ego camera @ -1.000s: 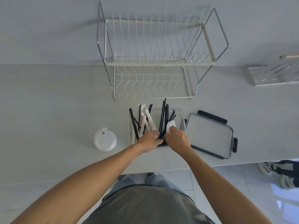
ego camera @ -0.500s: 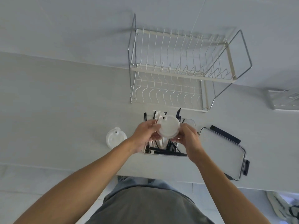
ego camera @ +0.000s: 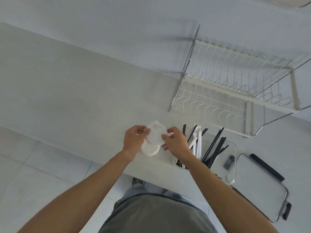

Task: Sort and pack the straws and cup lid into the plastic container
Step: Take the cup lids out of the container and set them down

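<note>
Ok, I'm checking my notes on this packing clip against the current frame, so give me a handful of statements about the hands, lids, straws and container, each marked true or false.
1. Both hands hold a white cup lid. True: the left hand and right hand pinch it from opposite sides.
2. The held lid is over the plastic container. False: it is left of the container, above a second lid lying on the counter.
3. Black straws stand leaning in the container. True.
4. The container's own lid is clipped on. False: it lies on the counter to the container's right.
5. The dish rack holds plates. False: no plates show in it.
</note>
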